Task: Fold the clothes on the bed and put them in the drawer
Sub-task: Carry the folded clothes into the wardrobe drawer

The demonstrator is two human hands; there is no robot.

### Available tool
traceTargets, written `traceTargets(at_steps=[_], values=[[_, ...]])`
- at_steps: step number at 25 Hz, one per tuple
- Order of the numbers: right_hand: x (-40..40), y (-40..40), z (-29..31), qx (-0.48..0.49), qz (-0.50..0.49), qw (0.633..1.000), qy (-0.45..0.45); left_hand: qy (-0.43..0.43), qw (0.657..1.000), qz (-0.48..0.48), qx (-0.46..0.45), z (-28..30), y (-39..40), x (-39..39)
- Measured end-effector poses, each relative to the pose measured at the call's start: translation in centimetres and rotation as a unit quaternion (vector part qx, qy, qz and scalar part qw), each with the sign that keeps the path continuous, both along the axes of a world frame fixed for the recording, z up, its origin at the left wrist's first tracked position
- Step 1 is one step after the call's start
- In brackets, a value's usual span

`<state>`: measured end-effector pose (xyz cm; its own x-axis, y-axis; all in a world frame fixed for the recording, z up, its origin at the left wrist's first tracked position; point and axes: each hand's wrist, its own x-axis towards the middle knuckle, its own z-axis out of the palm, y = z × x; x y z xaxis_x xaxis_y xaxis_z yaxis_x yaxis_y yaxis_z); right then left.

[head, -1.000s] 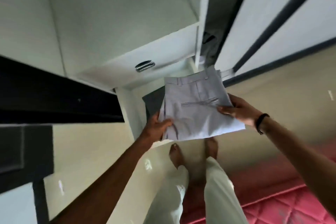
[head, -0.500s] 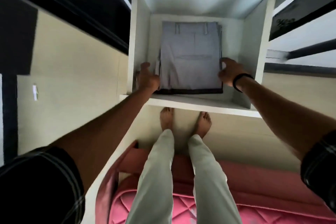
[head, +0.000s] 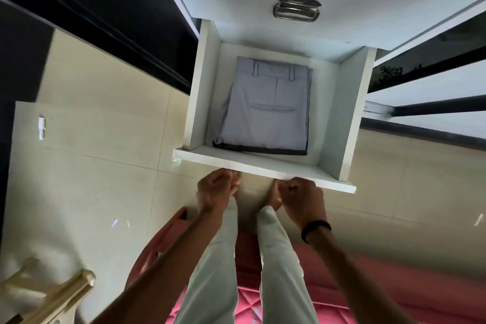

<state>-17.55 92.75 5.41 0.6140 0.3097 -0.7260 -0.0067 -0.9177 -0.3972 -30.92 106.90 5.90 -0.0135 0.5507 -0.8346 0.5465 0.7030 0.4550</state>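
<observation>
Folded grey trousers lie flat in the open drawer, atop something dark. Both hands are under its near front edge, left hand and right hand apart, fingers curled, seemingly ready to push it closed.

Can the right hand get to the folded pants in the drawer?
Probably yes. The drawer is pulled open, nothing covers the folded pants, and the right hand is just at its front edge, so it only has to reach over.

Beige tiled floor, wooden frame at lower left.
</observation>
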Motion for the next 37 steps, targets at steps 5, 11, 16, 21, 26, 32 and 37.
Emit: traceTargets(at_steps=[5,11,16,21,26,32,37], values=[[-2.3,2.8,-1.3,0.133,-0.546,0.808,0.179,-0.087,0.978,0.186,-0.044,0.2,0.6,2.2],[1.3,9.7,-2.1,0.232,-0.662,0.705,0.108,-0.149,0.963,0.223,0.029,-1.1,3.0,8.2],[5.6,16.4,-5.6,0.327,-0.601,0.727,-0.056,-0.122,0.945,-0.023,0.302,-6.3,5.6,13.2],[9.2,19.4,-8.8,0.437,-0.535,0.723,-0.019,-0.214,0.905,-0.014,0.367,-9.8,12.7,19.0],[10.7,21.4,-12.8,0.433,-0.393,0.808,-0.076,-0.268,0.892,-0.036,0.361,-12.1,16.3,21.8],[13.1,20.3,-13.3,0.422,-0.243,0.873,-0.042,-0.286,0.894,-0.038,0.342,-12.2,18.2,23.2],[14.9,20.6,-20.3,0.329,-0.406,0.853,-0.001,-0.169,0.856,-0.338,0.352,-16.2,14.8,22.6]])
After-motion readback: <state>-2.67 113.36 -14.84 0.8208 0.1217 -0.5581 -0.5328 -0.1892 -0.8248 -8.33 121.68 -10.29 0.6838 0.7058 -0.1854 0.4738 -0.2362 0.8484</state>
